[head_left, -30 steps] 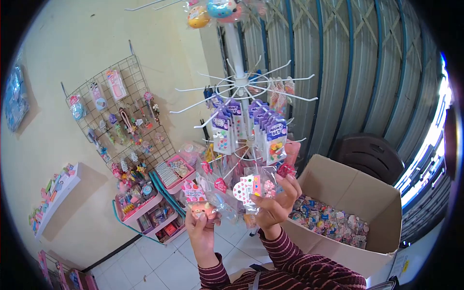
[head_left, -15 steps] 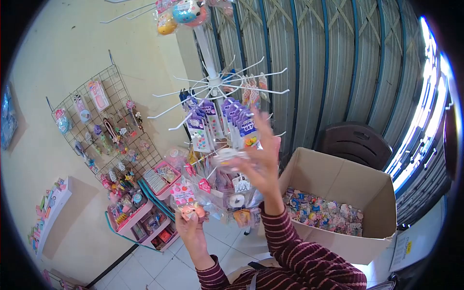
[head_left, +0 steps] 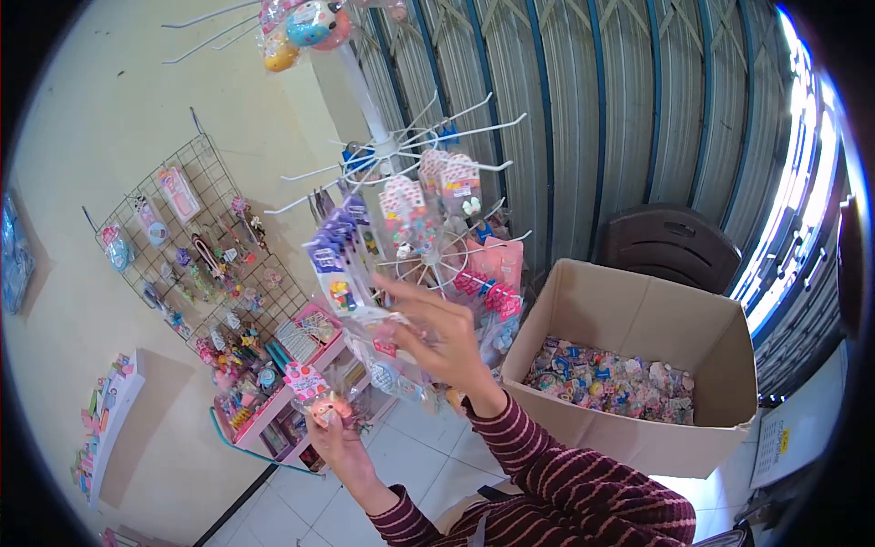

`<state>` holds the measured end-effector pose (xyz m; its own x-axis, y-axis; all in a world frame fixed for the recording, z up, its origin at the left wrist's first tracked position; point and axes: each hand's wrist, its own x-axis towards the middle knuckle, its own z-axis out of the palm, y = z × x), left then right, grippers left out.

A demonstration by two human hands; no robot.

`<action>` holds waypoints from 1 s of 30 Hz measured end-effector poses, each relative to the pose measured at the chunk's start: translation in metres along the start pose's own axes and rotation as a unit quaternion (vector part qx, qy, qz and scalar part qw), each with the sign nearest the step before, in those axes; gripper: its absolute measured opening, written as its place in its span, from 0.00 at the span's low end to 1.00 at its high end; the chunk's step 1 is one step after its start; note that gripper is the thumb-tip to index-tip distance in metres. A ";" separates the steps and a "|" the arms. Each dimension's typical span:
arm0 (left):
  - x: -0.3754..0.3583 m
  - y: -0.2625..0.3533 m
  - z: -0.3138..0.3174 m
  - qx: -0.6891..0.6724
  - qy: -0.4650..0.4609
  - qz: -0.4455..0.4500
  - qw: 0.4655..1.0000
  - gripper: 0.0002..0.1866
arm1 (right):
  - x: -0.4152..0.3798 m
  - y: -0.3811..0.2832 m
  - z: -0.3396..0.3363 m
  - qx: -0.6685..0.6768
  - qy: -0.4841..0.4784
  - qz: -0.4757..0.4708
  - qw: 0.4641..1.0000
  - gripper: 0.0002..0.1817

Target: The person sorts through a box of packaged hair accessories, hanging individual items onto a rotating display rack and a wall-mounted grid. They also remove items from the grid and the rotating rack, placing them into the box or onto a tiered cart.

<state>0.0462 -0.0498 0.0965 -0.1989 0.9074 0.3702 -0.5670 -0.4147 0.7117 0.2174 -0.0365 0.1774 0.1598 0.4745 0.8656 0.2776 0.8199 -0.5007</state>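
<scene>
My left hand [head_left: 339, 448] pinches a small orange-pink squishy toy [head_left: 330, 410] in a clear bag with a pink dotted header card [head_left: 303, 377]. My right hand [head_left: 442, 339] is at the hanging rack [head_left: 387, 146], its fingers stretched out and apart, pointing left. Its fingertips overlap clear plastic packets on the lower hooks; whether they touch is hard to tell. Just left of those fingers hang purple-headed cards [head_left: 330, 255]. Behind and above them are pink dotted cards [head_left: 403, 205] on the white hooks.
An open cardboard box [head_left: 638, 447] with many small packets stands at right, before a brown chair [head_left: 670, 246]. A wire grid [head_left: 219, 173] with trinkets leans on the left wall. Below it is a pink shelf unit [head_left: 264, 415]. Squishies [head_left: 310, 25] hang from upper hooks.
The rack has turned: purple cards swung left and pink dotted cards came to the front. My right hand moved down and left. My left hand moved slightly left and down, still holding the squishy toy.
</scene>
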 end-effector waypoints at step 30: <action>0.000 0.005 0.001 0.033 0.033 0.003 0.999 0.13 | 0.003 -0.019 -0.024 -0.157 0.273 -0.031 0.948 0.09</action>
<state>0.0438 -0.0520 0.1005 -0.2557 0.9068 0.3352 -0.5127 -0.4212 0.7482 0.2355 -0.0584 0.1899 0.5771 0.1211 0.8076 0.5579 0.6638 -0.4982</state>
